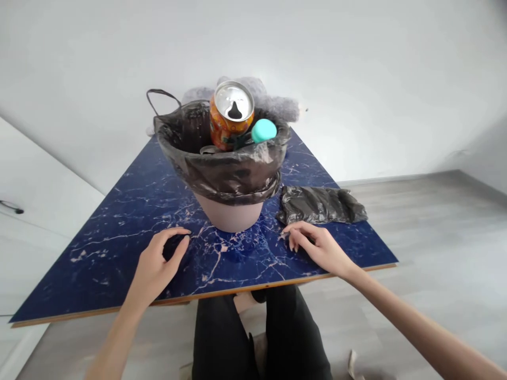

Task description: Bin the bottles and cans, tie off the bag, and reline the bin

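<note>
A pink waste bin [233,214] lined with a dark grey bag [229,171] stands on the blue marbled table [119,211]. An orange drink can [229,116] and a teal round object [264,130] stick out of its top. My left hand [158,261] rests on the tabletop in front of the bin to the left, fingers loosely curved and apart, holding nothing. On the other side, my right hand [317,245] lies on the table with fingers spread. Its fingertips are close to a folded dark plastic bag [320,205], not touching it.
A grey fluffy thing [273,103] lies behind the bin at the table's far end. White wall rises behind and a white cabinet [24,211] stands at left. Grey floor [435,227] lies to the right. My dark-trousered legs [257,338] are under the table's near edge.
</note>
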`<move>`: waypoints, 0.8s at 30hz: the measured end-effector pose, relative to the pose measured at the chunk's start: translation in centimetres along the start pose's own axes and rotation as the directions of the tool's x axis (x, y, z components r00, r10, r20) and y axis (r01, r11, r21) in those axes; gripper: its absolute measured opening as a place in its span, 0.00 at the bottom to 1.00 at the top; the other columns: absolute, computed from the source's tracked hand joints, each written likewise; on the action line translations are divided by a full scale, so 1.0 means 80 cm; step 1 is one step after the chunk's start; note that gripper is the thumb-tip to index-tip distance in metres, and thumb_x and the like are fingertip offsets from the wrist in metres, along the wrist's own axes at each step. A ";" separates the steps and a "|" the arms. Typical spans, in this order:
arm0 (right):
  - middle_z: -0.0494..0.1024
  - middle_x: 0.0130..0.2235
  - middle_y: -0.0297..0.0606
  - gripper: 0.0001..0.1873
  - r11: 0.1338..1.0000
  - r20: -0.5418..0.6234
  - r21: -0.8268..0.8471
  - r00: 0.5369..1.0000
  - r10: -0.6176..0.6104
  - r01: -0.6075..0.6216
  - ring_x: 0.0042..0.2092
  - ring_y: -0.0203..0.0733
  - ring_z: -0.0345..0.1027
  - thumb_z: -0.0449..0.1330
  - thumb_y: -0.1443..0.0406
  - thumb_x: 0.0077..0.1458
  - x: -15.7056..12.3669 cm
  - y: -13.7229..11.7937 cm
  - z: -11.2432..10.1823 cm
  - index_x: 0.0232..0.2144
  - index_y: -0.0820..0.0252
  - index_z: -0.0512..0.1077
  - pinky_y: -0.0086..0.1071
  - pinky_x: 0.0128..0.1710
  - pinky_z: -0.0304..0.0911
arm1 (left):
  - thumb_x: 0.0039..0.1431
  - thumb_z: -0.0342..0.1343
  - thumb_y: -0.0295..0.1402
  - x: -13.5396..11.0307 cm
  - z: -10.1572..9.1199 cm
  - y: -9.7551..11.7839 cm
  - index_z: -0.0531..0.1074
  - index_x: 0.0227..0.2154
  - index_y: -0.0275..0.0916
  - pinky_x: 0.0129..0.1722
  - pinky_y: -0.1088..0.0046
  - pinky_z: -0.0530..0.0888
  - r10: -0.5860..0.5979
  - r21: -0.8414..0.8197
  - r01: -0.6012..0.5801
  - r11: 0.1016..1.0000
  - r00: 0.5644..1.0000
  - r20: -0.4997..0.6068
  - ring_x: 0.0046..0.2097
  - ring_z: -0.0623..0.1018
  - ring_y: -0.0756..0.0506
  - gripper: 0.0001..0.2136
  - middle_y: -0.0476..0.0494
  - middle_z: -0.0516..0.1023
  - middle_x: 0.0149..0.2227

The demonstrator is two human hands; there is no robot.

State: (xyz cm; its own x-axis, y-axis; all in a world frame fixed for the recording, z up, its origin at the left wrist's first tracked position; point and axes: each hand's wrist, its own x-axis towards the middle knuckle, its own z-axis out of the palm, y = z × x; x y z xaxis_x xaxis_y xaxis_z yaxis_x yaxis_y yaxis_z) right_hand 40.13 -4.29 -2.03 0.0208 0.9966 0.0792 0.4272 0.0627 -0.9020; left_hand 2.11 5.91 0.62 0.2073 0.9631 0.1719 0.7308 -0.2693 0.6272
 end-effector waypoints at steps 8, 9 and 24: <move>0.79 0.32 0.37 0.23 0.994 -0.067 0.110 0.997 0.025 -0.017 0.35 0.41 0.72 0.53 0.47 0.72 -0.024 0.009 -0.013 0.47 0.58 0.76 0.34 0.39 0.70 | 0.67 0.54 0.54 0.001 0.000 0.004 0.79 0.51 0.48 0.31 0.71 0.75 0.008 0.027 -0.008 1.000 1.000 -0.013 0.58 0.79 0.34 0.20 0.42 0.81 0.58; 0.78 0.32 0.36 0.23 0.995 -0.062 0.104 0.998 0.020 -0.014 0.35 0.41 0.72 0.53 0.47 0.73 -0.024 0.009 -0.012 0.47 0.58 0.76 0.34 0.39 0.69 | 0.67 0.54 0.54 0.000 -0.001 0.004 0.79 0.51 0.48 0.30 0.71 0.75 0.008 0.028 -0.008 1.000 1.000 -0.012 0.58 0.79 0.34 0.20 0.42 0.81 0.58; 0.79 0.32 0.37 0.23 0.998 -0.073 0.058 0.997 0.012 -0.008 0.35 0.43 0.72 0.51 0.47 0.73 -0.024 -0.003 -0.007 0.47 0.57 0.76 0.35 0.40 0.68 | 0.67 0.54 0.54 -0.008 -0.006 0.007 0.79 0.49 0.47 0.29 0.73 0.75 0.027 -0.011 -0.027 1.000 1.000 -0.016 0.55 0.81 0.36 0.20 0.41 0.81 0.56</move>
State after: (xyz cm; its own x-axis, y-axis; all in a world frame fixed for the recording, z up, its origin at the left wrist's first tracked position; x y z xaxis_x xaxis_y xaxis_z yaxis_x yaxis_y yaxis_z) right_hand 40.48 -6.28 -1.74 0.0918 0.9909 0.0987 0.3742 0.0576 -0.9256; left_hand 2.05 5.14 1.19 0.2167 0.9554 0.2007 0.7176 -0.2952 0.6307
